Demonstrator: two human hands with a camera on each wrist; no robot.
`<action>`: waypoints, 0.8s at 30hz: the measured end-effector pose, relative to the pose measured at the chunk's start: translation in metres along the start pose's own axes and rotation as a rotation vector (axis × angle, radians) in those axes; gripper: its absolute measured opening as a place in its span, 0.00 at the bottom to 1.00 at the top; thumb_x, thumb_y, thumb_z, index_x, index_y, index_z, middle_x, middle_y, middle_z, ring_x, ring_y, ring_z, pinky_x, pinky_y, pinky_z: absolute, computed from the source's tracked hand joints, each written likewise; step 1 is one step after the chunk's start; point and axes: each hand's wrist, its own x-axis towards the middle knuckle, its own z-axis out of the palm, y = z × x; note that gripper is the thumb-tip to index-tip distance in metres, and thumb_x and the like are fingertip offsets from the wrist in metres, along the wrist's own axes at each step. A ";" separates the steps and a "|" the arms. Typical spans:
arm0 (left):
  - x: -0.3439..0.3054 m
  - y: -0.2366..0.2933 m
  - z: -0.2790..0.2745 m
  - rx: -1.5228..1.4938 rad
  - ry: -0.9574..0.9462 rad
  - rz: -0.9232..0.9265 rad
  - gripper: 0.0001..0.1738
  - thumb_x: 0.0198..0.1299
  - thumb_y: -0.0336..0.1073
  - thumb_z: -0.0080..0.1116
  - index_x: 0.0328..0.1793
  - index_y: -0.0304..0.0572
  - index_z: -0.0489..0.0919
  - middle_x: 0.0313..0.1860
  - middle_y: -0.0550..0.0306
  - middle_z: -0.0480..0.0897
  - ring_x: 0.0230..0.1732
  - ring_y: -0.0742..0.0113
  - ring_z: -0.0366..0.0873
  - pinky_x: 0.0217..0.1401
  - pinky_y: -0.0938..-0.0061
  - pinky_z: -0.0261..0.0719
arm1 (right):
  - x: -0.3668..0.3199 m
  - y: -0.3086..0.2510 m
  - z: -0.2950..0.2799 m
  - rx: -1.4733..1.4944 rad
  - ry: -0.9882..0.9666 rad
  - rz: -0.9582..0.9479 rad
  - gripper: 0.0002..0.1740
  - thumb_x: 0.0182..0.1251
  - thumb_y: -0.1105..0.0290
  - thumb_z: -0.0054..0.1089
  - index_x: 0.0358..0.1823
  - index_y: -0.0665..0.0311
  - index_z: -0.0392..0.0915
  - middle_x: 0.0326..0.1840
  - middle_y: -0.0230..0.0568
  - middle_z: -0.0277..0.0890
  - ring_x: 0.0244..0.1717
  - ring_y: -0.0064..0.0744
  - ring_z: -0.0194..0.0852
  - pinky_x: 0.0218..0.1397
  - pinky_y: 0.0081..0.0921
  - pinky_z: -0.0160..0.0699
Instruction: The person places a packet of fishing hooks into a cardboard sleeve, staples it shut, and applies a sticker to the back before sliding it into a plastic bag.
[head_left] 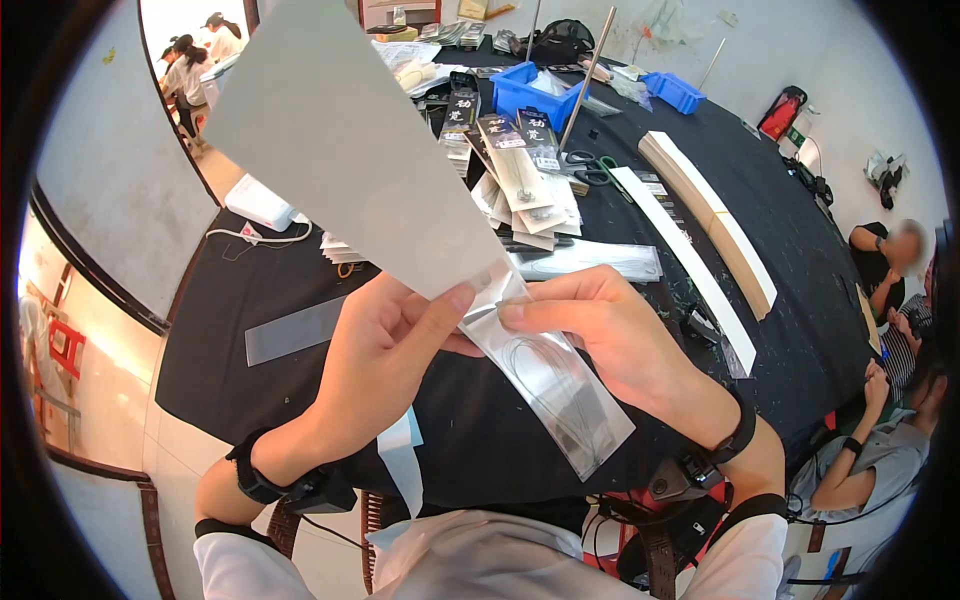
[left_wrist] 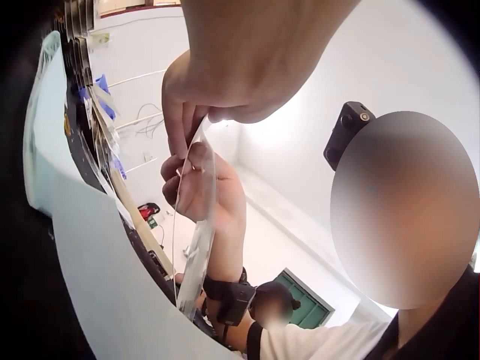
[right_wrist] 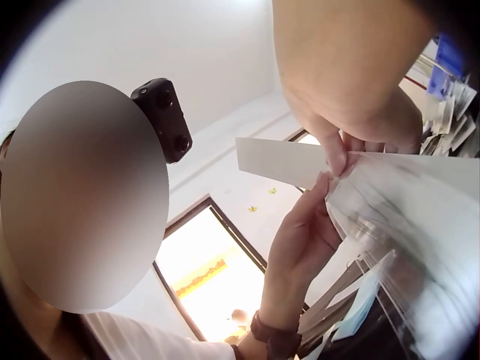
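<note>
Pinching white card (head_left: 345, 150), left hand (head_left: 378, 348); clear sleeve (head_left: 560, 395), right hand (head_left: 615, 335).

Sleeve (head_left: 570, 400): clear plastic, glossy, creased near its upper end. Strip (head_left: 350, 150): pale grey, card-like, smooth and matt. Tabletop (head_left: 470, 420): covered in black cloth, matt. Baskets (head_left: 535, 98): blue plastic. Long stack (head_left: 715, 225): paper or card, white upper face, matt. Scissors (head_left: 590, 175): dark, glossy handles.

On the table (head_left: 470, 425), packets (head_left: 517, 178) lie before the basket (head_left: 528, 98), with scissors (head_left: 592, 177) and then strips (head_left: 712, 205) to their right.
</note>
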 end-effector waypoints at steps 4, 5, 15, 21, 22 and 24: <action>-0.001 -0.001 0.004 0.058 0.060 0.074 0.13 0.68 0.29 0.47 0.53 0.27 0.73 0.44 0.50 0.81 0.39 0.70 0.81 0.40 0.76 0.84 | -0.001 -0.002 0.003 0.008 0.003 0.003 0.12 0.60 0.72 0.60 0.41 0.71 0.83 0.33 0.36 0.82 0.30 0.15 0.74 0.35 0.13 0.67; -0.002 -0.001 0.004 0.086 0.075 0.106 0.12 0.68 0.29 0.47 0.52 0.28 0.74 0.43 0.51 0.81 0.37 0.71 0.81 0.39 0.77 0.84 | -0.001 -0.003 0.003 0.008 0.003 0.002 0.12 0.60 0.72 0.60 0.41 0.71 0.83 0.33 0.36 0.82 0.30 0.15 0.74 0.35 0.13 0.67; 0.002 0.012 -0.001 0.211 0.046 0.207 0.20 0.63 0.18 0.41 0.60 0.34 0.74 0.50 0.53 0.81 0.50 0.71 0.78 0.47 0.77 0.81 | -0.001 -0.012 0.011 0.101 -0.058 -0.020 0.10 0.61 0.72 0.59 0.38 0.73 0.82 0.33 0.38 0.82 0.33 0.18 0.76 0.38 0.16 0.70; 0.006 0.015 -0.012 0.347 -0.073 0.322 0.30 0.52 0.10 0.34 0.60 0.32 0.75 0.54 0.50 0.80 0.58 0.70 0.73 0.65 0.77 0.67 | 0.002 -0.011 0.012 0.119 -0.068 -0.038 0.11 0.62 0.71 0.58 0.40 0.72 0.83 0.36 0.36 0.82 0.37 0.16 0.74 0.43 0.15 0.67; 0.007 0.014 -0.011 0.348 -0.073 0.322 0.30 0.52 0.10 0.34 0.60 0.32 0.75 0.54 0.50 0.80 0.58 0.70 0.73 0.65 0.77 0.67 | 0.001 -0.012 0.014 0.090 -0.051 -0.049 0.12 0.63 0.71 0.57 0.41 0.72 0.82 0.37 0.36 0.82 0.38 0.16 0.74 0.44 0.15 0.67; 0.007 0.013 -0.011 0.172 -0.069 0.261 0.31 0.51 0.09 0.33 0.60 0.32 0.75 0.52 0.50 0.81 0.57 0.71 0.74 0.63 0.76 0.69 | 0.001 -0.013 0.014 0.062 -0.033 -0.059 0.13 0.63 0.71 0.56 0.43 0.72 0.82 0.38 0.37 0.82 0.39 0.17 0.74 0.46 0.16 0.67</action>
